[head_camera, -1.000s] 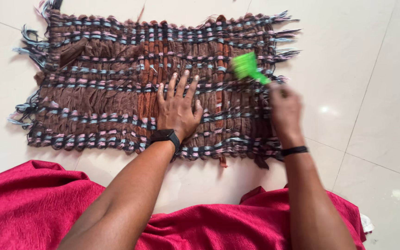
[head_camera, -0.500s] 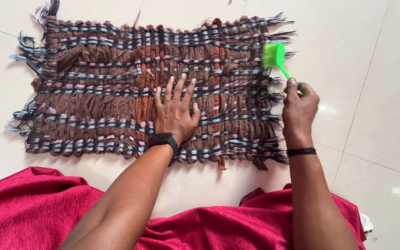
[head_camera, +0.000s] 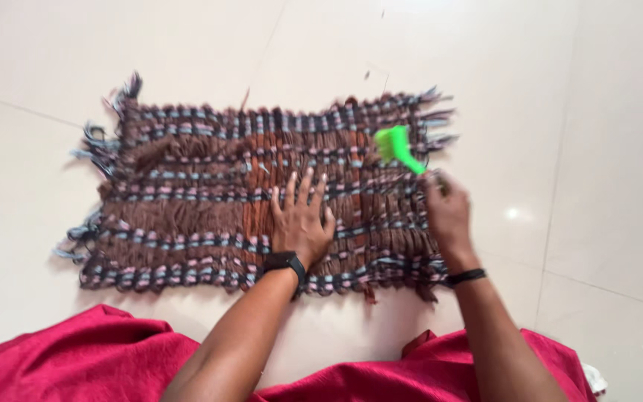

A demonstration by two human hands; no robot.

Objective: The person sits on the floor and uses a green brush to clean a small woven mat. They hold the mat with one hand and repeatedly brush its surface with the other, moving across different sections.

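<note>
The left hand (head_camera: 303, 222) is laid flat, fingers spread, on the middle of the mat (head_camera: 187, 216), gripping nothing and only pressing down. The right hand (head_camera: 446, 212) is closed around the handle of a green brush (head_camera: 396, 146), whose head rests on the mat near its far right corner. The mat is spread flat on the floor (head_camera: 604, 149) in front of the person; it is judged soft, limp and light, woven of brown cloth strips with blue and pink threads, with loose fringes at both ends that could snag. It would likely be best held by a firm woven edge, not the fringe. The brush looks light and stiff. The floor is of pale, glossy tiles, probably slippery. A red cloth (head_camera: 76, 357) lies over the lap below.
</note>
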